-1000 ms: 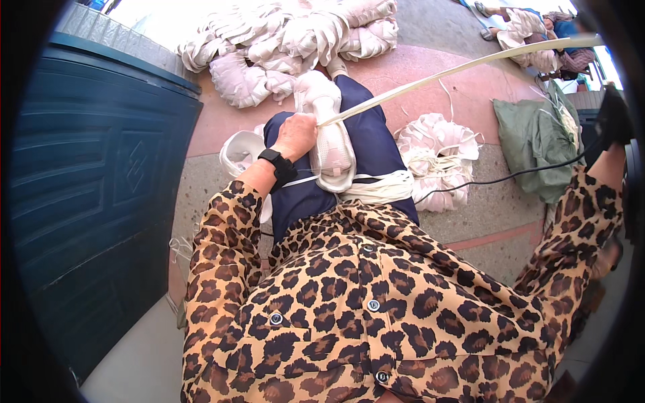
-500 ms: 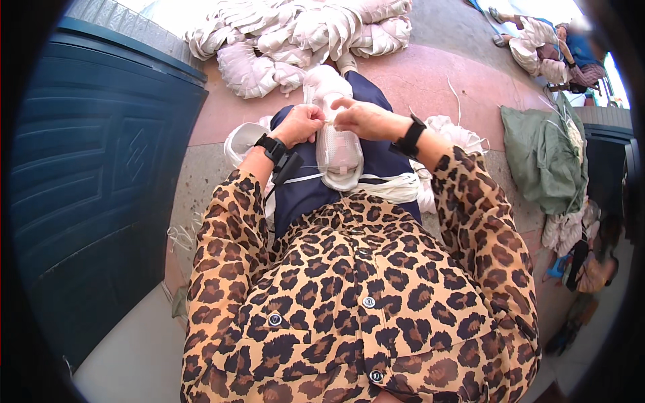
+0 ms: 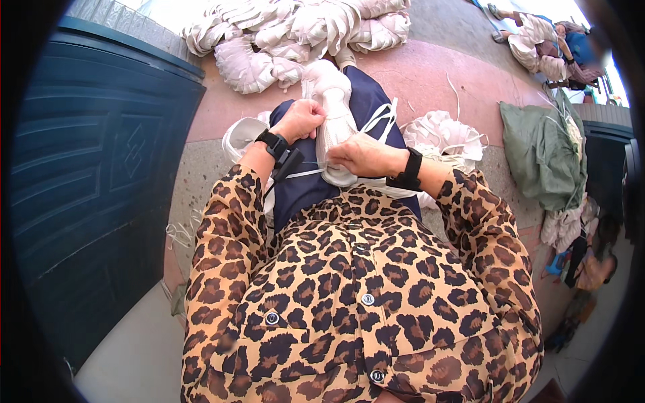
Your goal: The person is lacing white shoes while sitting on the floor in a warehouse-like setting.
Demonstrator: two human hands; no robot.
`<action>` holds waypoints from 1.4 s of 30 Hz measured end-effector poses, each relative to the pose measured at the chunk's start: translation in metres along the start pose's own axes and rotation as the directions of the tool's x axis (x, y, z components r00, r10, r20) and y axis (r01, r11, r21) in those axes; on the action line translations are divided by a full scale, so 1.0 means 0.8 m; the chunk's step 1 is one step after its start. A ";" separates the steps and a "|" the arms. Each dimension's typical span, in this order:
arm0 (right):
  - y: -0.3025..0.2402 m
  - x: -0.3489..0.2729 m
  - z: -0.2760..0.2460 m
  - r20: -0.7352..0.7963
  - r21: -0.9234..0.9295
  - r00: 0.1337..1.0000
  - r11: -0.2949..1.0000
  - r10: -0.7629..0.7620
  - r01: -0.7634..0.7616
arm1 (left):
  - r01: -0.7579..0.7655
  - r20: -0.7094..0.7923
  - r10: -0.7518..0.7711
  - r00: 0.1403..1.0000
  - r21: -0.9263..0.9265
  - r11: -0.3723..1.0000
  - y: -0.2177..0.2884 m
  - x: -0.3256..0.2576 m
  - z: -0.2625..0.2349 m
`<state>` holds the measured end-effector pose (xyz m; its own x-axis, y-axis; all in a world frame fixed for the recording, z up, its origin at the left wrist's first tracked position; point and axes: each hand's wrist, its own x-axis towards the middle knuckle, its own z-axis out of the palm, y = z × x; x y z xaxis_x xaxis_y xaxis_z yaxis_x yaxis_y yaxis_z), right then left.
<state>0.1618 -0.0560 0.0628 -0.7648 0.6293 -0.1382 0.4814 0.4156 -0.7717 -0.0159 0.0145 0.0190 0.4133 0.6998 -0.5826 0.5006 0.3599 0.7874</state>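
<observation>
Across my lap lies a long, pale bundle of white mesh-like material [image 3: 339, 124], with a rounded far end and a narrower middle. My left hand [image 3: 302, 121] is closed at the left side of that middle, its fingertips against the bundle; what they pinch is too small to make out. Lower down, my right hand [image 3: 363, 156] rests with curled fingers over the bundle's near part, and whatever it grips is hidden. Loose white strips [image 3: 383, 119] stand up in a loop over my right thigh, just beyond the right hand.
Past my feet lies a big heap of similar white bundles [image 3: 289, 40]. More white material [image 3: 440, 134] sits by my right leg. A dark blue panelled door [image 3: 107, 168] stands at left, a green sack [image 3: 544, 154] at right. Other people [image 3: 571, 50] sit farther off, at right.
My right hand has come away from the left one and moved nearer to me, down the bundle. White strips now loop up over my right thigh. The left hand has barely moved.
</observation>
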 end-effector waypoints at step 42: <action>0.205 -0.468 -0.366 -0.746 0.463 -0.358 0.824 0.561 0.327 | -0.728 -0.771 0.047 0.635 -0.578 0.370 -0.098 -0.257 -0.408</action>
<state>0.6525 -0.0309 0.1696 0.8634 0.4981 0.0800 -0.0512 0.2443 -0.9684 -0.3882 0.0435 0.1432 -0.3004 0.9370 -0.1782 -0.5549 -0.0197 0.8317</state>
